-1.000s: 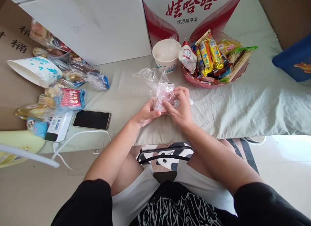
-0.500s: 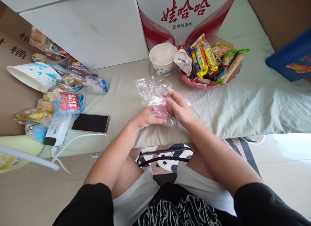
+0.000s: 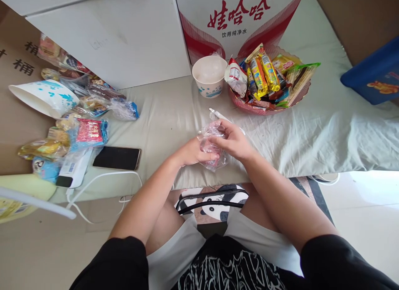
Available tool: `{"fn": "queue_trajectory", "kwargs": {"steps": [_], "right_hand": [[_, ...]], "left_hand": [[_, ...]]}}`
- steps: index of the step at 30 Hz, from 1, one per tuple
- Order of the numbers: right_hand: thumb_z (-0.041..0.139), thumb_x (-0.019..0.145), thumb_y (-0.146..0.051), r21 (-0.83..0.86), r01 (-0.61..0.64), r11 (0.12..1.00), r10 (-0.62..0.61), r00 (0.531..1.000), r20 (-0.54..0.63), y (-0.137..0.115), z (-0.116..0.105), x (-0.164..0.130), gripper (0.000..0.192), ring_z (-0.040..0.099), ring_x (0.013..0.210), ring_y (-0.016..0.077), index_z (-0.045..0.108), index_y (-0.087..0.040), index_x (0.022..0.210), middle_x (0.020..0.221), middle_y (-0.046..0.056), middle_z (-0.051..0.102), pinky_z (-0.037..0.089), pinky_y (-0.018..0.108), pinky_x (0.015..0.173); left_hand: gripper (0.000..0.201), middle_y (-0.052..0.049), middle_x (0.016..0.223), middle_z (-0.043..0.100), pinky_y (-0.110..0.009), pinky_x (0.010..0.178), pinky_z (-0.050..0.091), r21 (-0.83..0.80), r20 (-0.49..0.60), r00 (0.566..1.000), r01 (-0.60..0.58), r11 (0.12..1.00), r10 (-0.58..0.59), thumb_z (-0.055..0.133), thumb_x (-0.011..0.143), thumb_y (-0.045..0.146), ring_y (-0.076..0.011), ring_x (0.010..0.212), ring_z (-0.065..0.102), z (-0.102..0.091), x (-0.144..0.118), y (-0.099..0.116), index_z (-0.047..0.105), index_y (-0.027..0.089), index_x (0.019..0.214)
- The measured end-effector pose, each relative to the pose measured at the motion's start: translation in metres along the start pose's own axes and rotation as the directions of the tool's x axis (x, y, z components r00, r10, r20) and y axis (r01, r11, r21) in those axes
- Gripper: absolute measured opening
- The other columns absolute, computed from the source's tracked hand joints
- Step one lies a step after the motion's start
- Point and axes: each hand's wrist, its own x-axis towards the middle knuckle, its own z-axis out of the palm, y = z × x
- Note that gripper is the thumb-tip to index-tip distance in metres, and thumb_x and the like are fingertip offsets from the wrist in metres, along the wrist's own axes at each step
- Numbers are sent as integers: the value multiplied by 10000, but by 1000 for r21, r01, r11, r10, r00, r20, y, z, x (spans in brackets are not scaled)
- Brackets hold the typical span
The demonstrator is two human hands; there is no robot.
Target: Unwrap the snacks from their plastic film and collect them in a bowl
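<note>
Between my two hands is a pink item wrapped in a clear plastic bag (image 3: pixel 210 146); its exact kind is hard to make out. My left hand (image 3: pixel 192 152) grips it from the left, thumb across the near side. My right hand (image 3: pixel 232 139) holds the bag's far right part, fingers curled into the plastic. A white pen-like stick (image 3: pixel 219 115) lies on the cloth just beyond my right hand, partly covered by it. Farther back stands a white paper tub (image 3: pixel 209 77) with a blue pattern and clear plastic inside.
A pink bowl (image 3: pixel 264 110) heaped with packaged snacks stands at back right, before a white-and-red carton (image 3: pixel 240 40). At left lie a phone (image 3: pixel 117 158), a white power strip (image 3: pixel 75 167), a tipped paper tub (image 3: pixel 43 98) and bagged snacks (image 3: pixel 90 131). A blue box (image 3: pixel 374 74) is far right.
The loose plastic that spread out beyond my hands is now gathered in around the pink item. My right fingers have closed over it, and more of the white stick shows.
</note>
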Motion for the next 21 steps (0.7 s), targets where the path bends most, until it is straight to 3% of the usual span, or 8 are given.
{"fn": "queue_trajectory", "kwargs": {"steps": [5,8,11,15,21], "right_hand": [[743,776,-353,22,72,997,-68,990,-126,1,2,-2,232,695,938,196,548,-233,814,1029,41,757,562,372,862],[725,810,-390,8,105,994,-102,976,-194,2,2,-3,257,694,882,187,514,-245,813,970,24,756,572,382,837],[719,827,-407,-10,112,994,-112,970,-214,3,2,-5,232,697,841,191,560,-256,902,921,12,747,584,392,824],[697,857,-415,-44,158,986,-163,971,-173,2,2,-9,214,724,1061,236,632,-248,973,1053,42,767,563,414,973],[657,916,-426,-209,224,952,-236,971,-36,-5,3,-13,230,603,1354,295,684,-241,1049,1152,80,776,468,486,1133]], "left_hand": [[446,-32,927,697,-375,843,538,-46,17,999,39,998,-38,776,686,269,-231,899,659,1,2,7,653,172,1103],[647,-68,1143,698,-380,927,527,-125,12,999,-27,992,29,800,680,238,-251,1037,663,3,3,9,585,185,1287],[792,-110,1339,641,-388,1001,508,-199,-58,997,-69,978,58,843,669,233,-284,1198,631,7,3,6,510,206,1387],[771,-127,1336,637,-399,995,515,-273,-184,982,-21,962,-31,894,659,312,-293,1199,635,9,1,1,508,198,1316],[962,-34,1192,682,-337,873,549,-388,-285,953,-13,921,-107,914,609,296,-211,1002,689,7,-2,0,388,313,1414]]}}
